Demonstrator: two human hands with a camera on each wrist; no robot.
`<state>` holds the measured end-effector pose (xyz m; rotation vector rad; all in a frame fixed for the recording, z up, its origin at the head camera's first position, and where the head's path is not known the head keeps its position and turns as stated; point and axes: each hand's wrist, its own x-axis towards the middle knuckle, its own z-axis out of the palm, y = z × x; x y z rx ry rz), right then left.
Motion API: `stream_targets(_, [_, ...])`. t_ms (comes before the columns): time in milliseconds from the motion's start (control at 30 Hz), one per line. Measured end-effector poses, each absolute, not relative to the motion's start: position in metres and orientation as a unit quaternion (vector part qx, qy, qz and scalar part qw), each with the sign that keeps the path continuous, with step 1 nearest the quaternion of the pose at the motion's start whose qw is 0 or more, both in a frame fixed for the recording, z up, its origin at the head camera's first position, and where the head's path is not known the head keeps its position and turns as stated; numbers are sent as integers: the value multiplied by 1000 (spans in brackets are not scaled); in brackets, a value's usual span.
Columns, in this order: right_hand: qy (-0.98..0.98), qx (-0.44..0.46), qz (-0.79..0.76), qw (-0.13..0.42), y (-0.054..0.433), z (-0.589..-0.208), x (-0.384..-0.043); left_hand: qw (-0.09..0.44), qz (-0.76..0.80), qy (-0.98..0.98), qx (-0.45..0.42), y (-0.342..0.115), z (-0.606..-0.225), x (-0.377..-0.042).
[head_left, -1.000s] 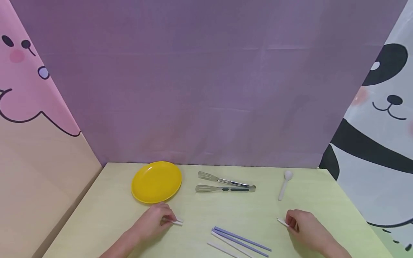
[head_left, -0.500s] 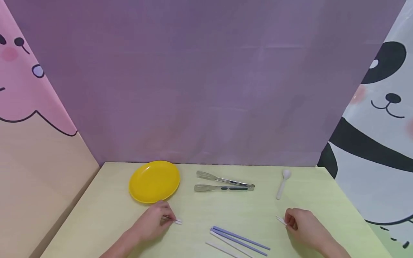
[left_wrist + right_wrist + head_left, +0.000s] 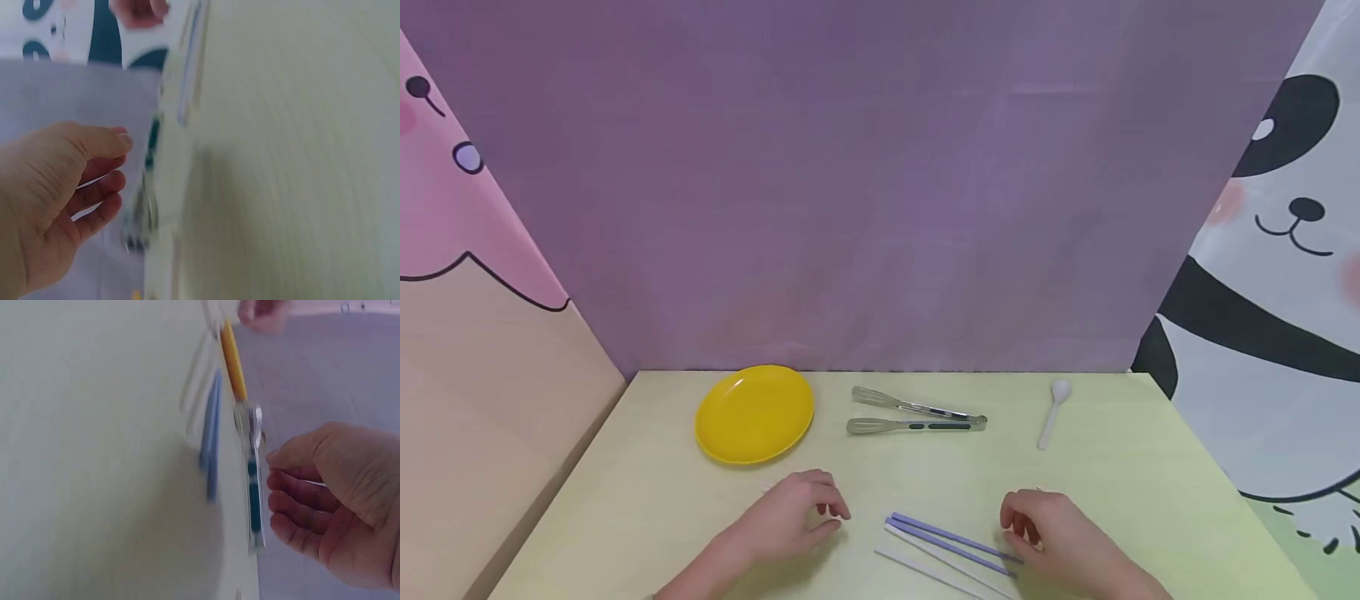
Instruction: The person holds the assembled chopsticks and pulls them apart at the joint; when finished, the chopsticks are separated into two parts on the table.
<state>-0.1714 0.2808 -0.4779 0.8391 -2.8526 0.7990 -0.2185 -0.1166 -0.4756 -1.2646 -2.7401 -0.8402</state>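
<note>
My left hand (image 3: 790,515) hovers left of the chopsticks with its fingers loosely bent and nothing between them. On the other side my right hand (image 3: 1060,533) hangs near the chopsticks' right ends, also empty. Two purple chopsticks (image 3: 955,537) lie side by side, slanting down to the right; two white chopsticks (image 3: 925,572) lie in front of them. A sliver of a thin white piece (image 3: 765,488) shows behind the left hand, the rest hidden. In the right wrist view the fingers (image 3: 294,500) curl loosely beside the metal tongs (image 3: 254,487), seen farther off.
A yellow plate (image 3: 756,415) lies at the back left of the pale table (image 3: 647,475). The tongs' two arms are spread at the back middle, and a white spoon (image 3: 1049,421) lies at the back right. A purple cloth (image 3: 880,208) rises behind the table.
Both hands have let go of the thin white pieces they pinched and moved inward, toward the chopsticks. The head view has shifted slightly.
</note>
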Motion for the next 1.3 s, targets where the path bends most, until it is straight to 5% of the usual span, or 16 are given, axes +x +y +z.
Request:
stream_targets(167, [-907,296,293,-67,251,-476,-167,15,-249,-849,-465,-77,-467,-216])
stream_targets(467, [-907,295,276,-119,232,-495,-170,-6,-176,-863,-474,-27,-481,-214])
stream_targets(767, [-916,312,234,-90,223,-497,-174,-59,-201,-860,-466,-22,-491,-216])
stream_targets(1100, [-910,341,234,9,218,-466,-174,80,-171,-856,-480,-23,-484,-219])
stream_targets(1300, [-901,350,256,10,220,-450,-176,54,-174,-866,-467,-18,-474,-213])
